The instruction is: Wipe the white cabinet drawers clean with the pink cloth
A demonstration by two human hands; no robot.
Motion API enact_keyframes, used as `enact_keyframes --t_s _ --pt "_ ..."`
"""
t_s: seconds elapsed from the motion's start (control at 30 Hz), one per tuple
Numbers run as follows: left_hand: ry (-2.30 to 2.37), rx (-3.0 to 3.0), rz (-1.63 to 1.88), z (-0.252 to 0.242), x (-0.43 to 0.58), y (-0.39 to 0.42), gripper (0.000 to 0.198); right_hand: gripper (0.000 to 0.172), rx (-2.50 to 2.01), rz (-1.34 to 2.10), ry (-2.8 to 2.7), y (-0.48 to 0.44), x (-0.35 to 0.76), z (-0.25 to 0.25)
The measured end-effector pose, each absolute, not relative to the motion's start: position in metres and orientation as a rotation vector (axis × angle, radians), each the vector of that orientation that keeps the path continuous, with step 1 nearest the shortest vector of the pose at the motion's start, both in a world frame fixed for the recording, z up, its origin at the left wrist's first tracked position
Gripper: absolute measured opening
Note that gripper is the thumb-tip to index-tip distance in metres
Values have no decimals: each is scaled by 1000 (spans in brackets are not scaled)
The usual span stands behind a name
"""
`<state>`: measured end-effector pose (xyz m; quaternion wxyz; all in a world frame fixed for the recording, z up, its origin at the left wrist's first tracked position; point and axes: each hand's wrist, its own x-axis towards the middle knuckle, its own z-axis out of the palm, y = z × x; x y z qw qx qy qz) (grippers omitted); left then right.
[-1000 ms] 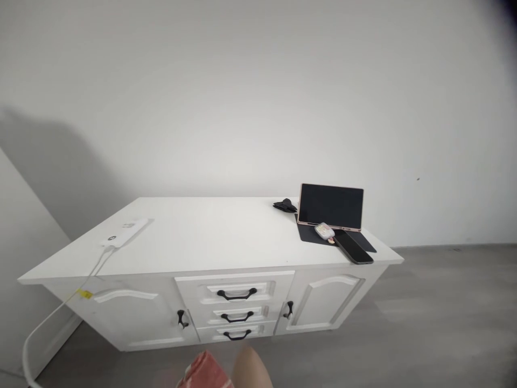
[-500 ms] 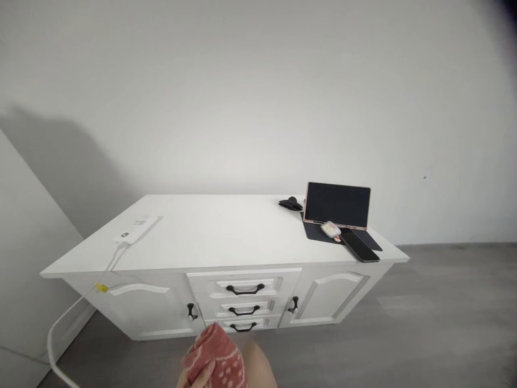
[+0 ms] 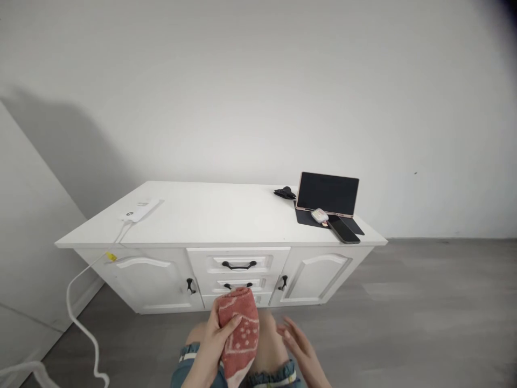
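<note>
Your left hand (image 3: 212, 345) is closed around a red cloth (image 3: 239, 334) with a pale dotted pattern, thumb pressed across its front, and the cloth hangs down over your lap, low in the view and in front of the drawers. Your right hand (image 3: 301, 350) is open and empty, fingers spread, just beside the cloth but apart from it.

Ahead stands a white counter (image 3: 210, 226) with three drawers and two doors beneath it. On its right end a tablet (image 3: 327, 193) leans upright on a dark mat (image 3: 304, 218), with a phone (image 3: 343, 230) lying flat at the mat's front edge and a small pale case (image 3: 320, 216) just beside it (it may be an earbud case; too small to tell). A small black object (image 3: 285, 192) lies left of the tablet. At the left end sits a white power strip (image 3: 139, 210), its cable (image 3: 81, 318) dropping over the edge to the floor.

By my reading, you are at the stage of getting the cloth in hand, well apart from the counter top. The next move would likely call for bringing your open right hand onto the cloth to gather or fold it, then closing the gap to the counter. Mind the electronics at the right end and the trailing cable at the left.
</note>
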<state>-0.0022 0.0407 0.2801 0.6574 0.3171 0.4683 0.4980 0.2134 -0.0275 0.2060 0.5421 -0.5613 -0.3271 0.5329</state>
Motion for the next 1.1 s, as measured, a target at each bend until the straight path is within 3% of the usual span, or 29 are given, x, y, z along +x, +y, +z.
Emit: enact_keyframes --t_s 0.1,0.23,0.33,0.43,0.6,0.87,1.1 --pt "1036 755 1201 278 13 34 62 67 -944 1371 -800 -9 175 240" --pt "1063 1004 1209 274 11 41 57 55 -1047 1446 -668 1 137 252" --pt "1090 1074 1092 270 4 63 53 55 -1108 1479 -434 -4 144 237" --pt "1188 849 1149 267 4 96 41 52 -1121 1569 -360 -14 160 226" --pt "930 541 1156 268 18 143 15 40 -1035 1692 -284 -31 172 238" --pt "855 465 1234 250 30 154 9 30 -1021 1659 -226 -53 177 253" --pt "931 332 1200 225 24 132 15 42 -929 1779 -363 -40 178 276"
